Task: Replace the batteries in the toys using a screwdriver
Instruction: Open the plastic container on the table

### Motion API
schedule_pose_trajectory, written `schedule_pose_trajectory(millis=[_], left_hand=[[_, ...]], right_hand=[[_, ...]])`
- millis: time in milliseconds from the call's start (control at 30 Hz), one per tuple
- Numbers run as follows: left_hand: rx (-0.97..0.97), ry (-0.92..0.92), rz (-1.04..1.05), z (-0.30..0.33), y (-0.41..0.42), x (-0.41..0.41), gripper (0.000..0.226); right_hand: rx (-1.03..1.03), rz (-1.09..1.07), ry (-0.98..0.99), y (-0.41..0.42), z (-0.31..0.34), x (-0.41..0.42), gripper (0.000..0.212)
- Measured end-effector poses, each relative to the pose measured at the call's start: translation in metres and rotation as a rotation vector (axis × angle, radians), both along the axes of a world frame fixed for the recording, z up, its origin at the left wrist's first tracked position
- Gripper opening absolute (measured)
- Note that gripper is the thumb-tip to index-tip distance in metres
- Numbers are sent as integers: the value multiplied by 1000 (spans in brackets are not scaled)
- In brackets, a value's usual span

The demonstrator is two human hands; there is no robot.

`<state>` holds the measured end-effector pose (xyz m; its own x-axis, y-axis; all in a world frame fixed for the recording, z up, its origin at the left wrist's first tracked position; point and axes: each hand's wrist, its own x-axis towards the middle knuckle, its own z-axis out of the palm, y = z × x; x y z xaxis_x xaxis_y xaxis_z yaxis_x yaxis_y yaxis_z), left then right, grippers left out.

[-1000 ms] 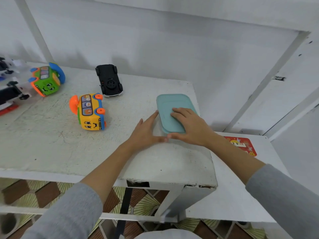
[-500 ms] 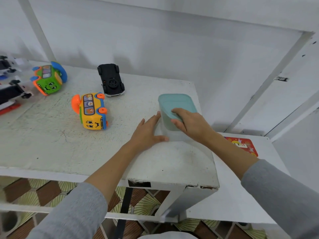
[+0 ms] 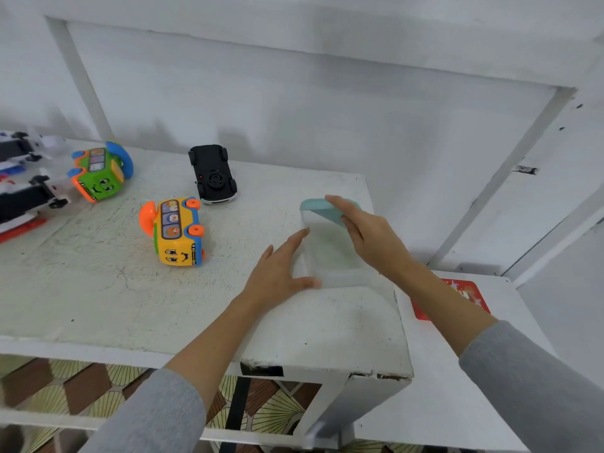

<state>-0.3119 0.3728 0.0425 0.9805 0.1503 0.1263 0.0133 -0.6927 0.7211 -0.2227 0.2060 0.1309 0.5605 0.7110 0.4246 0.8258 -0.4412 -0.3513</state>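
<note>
Head view looks down on a scuffed white bench [image 3: 98, 299] with a clear plastic box [image 3: 330, 256] near its right edge. The right hand [image 3: 369, 237] has its grip curled round the teal lid [image 3: 318, 207], pinching the near edge so the lid sits tilted up off the box at that side. The left hand [image 3: 277, 273] lies flat and relaxed on the bench, fingers straight along the box's left wall and thumb against its front corner, holding nothing. Can't really tell what's inside the box, it's too hazy.

The toys are over to the left: a yellow bus [image 3: 178, 232] with orange wheels lies on its side mid-bench, a black car [image 3: 214, 173] sits belly-up just behind it, and a green bus [image 3: 98, 173] lies further left near the wall. Some black and white toys [image 3: 23, 188] are bunched at the far left edge, partly cut off. A red card [image 3: 457, 299] lies on the lower white surface to the right, partly hidden by the right forearm.
</note>
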Motion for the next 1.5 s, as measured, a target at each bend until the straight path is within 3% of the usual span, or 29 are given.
schedule_pose_trajectory(millis=[300,433,533,667,733,900,967,1233,1400,1500], left_hand=[[25,-9,-3,-5,1,1,96],[29,-3,-1,-4,1,1,95],[28,1,-2,-3,0,0,95],[29,-6,18,-5,0,-3,97],[24,-10,10,-2,-1,-3,96],[-29,-85,-26,7,11,-1,77],[70,-148,-51,8,19,4,86],[284,-271,124,17,18,20,71],[122,-241,113,40,17,37,26],[128,-196,84,48,29,40,18]], right_hand=[[26,26,-166,7,15,23,51],[153,28,-173,5,19,30,45],[295,3,-54,7,28,30,38],[634,-268,113,1,60,46,35],[770,-298,172,-6,74,52,36],[910,-299,337,-17,71,49,37],[959,-319,419,-25,64,49,36],[1008,-337,704,-59,39,37,33],[904,-271,876,-75,23,24,29],[780,-205,981,-84,14,16,28]])
